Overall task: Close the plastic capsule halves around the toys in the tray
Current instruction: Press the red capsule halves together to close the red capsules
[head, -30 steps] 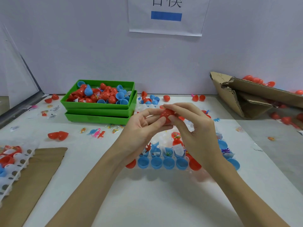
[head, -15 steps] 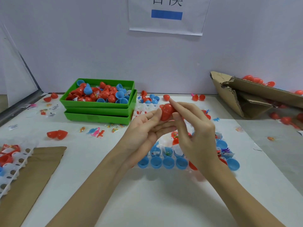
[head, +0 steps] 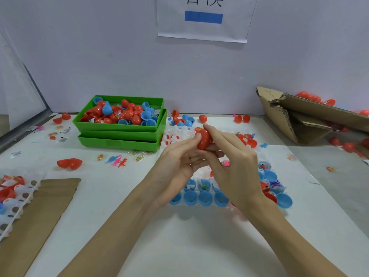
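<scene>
A white paper sheet point(head: 202, 27) taped to the wall carries large dark characters, cut off by the top edge of the view so only their lower strokes show and they cannot be read; beneath them sits a solid blue bar point(head: 203, 17). Small slips on the desk point(head: 179, 236) are too blurred to read

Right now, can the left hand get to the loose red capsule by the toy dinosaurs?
Probably not without letting go first. The left hand shares its grip on the red capsule with the right hand. The path itself looks free: the loose red capsule lies on open table to its left.
</scene>
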{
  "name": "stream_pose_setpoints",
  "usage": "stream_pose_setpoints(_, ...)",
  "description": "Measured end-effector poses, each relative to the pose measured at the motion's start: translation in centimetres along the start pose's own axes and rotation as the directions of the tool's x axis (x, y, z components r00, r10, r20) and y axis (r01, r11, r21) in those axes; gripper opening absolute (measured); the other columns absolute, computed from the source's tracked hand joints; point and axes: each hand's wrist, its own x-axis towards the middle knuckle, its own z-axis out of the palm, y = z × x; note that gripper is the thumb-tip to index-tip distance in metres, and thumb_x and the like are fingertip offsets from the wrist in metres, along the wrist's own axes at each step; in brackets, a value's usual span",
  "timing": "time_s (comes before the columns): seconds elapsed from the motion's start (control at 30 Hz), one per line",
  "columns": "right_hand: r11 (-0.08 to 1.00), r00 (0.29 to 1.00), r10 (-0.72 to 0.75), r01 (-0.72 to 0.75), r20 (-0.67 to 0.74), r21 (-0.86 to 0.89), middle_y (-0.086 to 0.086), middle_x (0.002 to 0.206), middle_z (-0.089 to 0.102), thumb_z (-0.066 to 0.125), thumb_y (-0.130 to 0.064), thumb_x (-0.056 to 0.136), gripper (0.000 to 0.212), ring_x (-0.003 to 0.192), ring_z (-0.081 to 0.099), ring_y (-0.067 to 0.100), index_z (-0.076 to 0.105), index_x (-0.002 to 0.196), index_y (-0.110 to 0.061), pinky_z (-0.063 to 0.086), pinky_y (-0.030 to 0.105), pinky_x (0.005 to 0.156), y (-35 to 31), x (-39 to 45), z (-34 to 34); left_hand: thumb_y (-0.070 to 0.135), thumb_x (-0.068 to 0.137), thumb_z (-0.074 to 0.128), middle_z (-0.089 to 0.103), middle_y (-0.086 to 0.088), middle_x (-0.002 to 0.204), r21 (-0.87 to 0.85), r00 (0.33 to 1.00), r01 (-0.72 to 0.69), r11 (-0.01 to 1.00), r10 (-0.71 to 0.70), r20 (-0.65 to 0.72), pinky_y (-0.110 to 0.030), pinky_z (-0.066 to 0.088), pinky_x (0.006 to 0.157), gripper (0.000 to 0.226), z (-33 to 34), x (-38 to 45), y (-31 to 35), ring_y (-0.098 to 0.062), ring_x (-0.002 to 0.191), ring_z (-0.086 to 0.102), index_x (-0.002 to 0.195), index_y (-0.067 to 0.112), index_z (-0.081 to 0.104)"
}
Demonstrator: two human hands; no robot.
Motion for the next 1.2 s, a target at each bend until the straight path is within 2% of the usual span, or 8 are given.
stream_pose_setpoints(0.27, 0.982, 0.992, 0.036, -0.057, 0.118, 0.178, 0.004, 0.12, 0.069, 0.074, -0.012, 0.093, 0.042, 0.108, 0.067, 0.018, 0.065, 0.134, -0.008, 0.053, 0.03, 0.096, -0.2, 0.6, -0.5, 0.02, 0.093, 0.055, 0.075, -0.026, 0.109, -0.144, 0.995, 0.099, 0.985, -0.1, 0.0, -0.033, 0.06, 0.089, 0.035, -0.7, -0.1, 0.8, -0.032, 0.099, 0.075, 0.105, -0.003, 0.079)
stream_pose_setpoints(0.4, 0.854, 0.951, 0.254, -0.307, 0.178, 0.42, -0.005, 0.112, 0.075, 0.067, -0.011, 0.098, 0.026, 0.106, 0.071, 0.014, 0.072, 0.123, -0.014, 0.056, 0.027, 0.093, -0.4, 1.4, -1.3, 0.029, 0.096, 0.06, 0.075, -0.021, 0.112, 0.006, 0.995, 0.095, 0.995, -0.095, -0.014, -0.032, 0.06, 0.088, 0.035, -0.9, -0.1, 1.1, -0.026, 0.097, 0.074, 0.109, 0.003, 0.08)
stream_pose_setpoints(0.57, 0.75, 0.888, 0.387, -0.459, 0.247, 0.476, -0.014, 0.102, 0.077, 0.074, -0.022, 0.093, 0.022, 0.099, 0.073, 0.008, 0.074, 0.115, -0.022, 0.058, 0.021, 0.087, -0.3, 1.6, -1.7, 0.033, 0.093, 0.069, 0.079, -0.02, 0.098, 0.225, 0.986, -0.025, 0.974, 0.062, -0.157, -0.03, 0.062, 0.078, 0.033, -0.9, 0.0, 0.9, -0.029, 0.089, 0.078, 0.113, 0.007, 0.073)
stream_pose_setpoints(0.7, 0.642, 0.844, 0.471, -0.527, 0.256, 0.557, -0.009, 0.101, 0.078, 0.076, -0.029, 0.089, 0.025, 0.097, 0.074, 0.01, 0.074, 0.112, -0.021, 0.057, 0.018, 0.082, -0.1, 1.7, -1.7, 0.024, 0.098, 0.068, 0.08, -0.011, 0.097, 0.523, 0.942, -0.239, 0.818, 0.326, -0.08, -0.028, 0.062, 0.08, 0.024, -1.1, 0.0, 0.6, -0.027, 0.089, 0.079, 0.117, 0.009, 0.07)
stream_pose_setpoints(0.83, 0.468, 0.781, 0.496, -0.609, 0.38, 0.641, 0.0, 0.11, 0.077, 0.075, -0.031, 0.091, 0.031, 0.107, 0.073, 0.018, 0.072, 0.121, -0.025, 0.058, 0.029, 0.094, 0.2, 1.7, -1.9, 0.022, 0.087, 0.083, 0.076, 0.001, 0.106, 0.895, 0.797, -0.356, 0.269, 0.587, 0.14, -0.02, 0.059, 0.084, 0.039, -1.4, -0.3, 0.2, -0.01, 0.09, 0.075, 0.123, 0.014, 0.071)
stream_pose_setpoints(0.87, 0.427, 0.769, 0.477, -0.626, 0.426, 0.652, 0.002, 0.114, 0.077, 0.074, -0.03, 0.092, 0.032, 0.111, 0.072, 0.019, 0.071, 0.124, -0.027, 0.057, 0.031, 0.098, 0.2, 1.7, -1.8, 0.023, 0.086, 0.084, 0.075, 0.001, 0.107, 0.906, 0.758, -0.362, 0.219, 0.635, 0.149, -0.018, 0.058, 0.085, 0.043, -1.3, -0.4, -0.1, -0.007, 0.092, 0.074, 0.125, 0.013, 0.07)
stream_pose_setpoints(1.07, 0.284, 0.77, 0.426, -0.612, 0.474, 0.738, 0.008, 0.122, 0.074, 0.065, -0.024, 0.098, 0.032, 0.117, 0.069, 0.023, 0.07, 0.128, -0.014, 0.055, 0.031, 0.1, -0.2, 1.8, -1.9, 0.02, 0.089, 0.081, 0.076, 0.002, 0.107, 0.877, 0.663, -0.438, 0.198, 0.73, 0.165, -0.016, 0.057, 0.086, 0.034, -0.9, -0.5, 0.0, -0.004, 0.094, 0.073, 0.121, 0.013, 0.072)
stream_pose_setpoints(1.2, 0.409, 0.816, 0.408, -0.563, 0.408, 0.718, 0.006, 0.118, 0.075, 0.065, -0.017, 0.099, 0.028, 0.114, 0.071, 0.022, 0.07, 0.126, -0.013, 0.057, 0.03, 0.096, -0.3, 1.9, -2.2, 0.016, 0.089, 0.081, 0.075, 0.004, 0.108, 0.85, 0.679, -0.458, 0.26, 0.72, 0.145, -0.018, 0.057, 0.088, 0.035, -0.5, -0.7, 0.3, -0.007, 0.095, 0.074, 0.122, 0.02, 0.069)
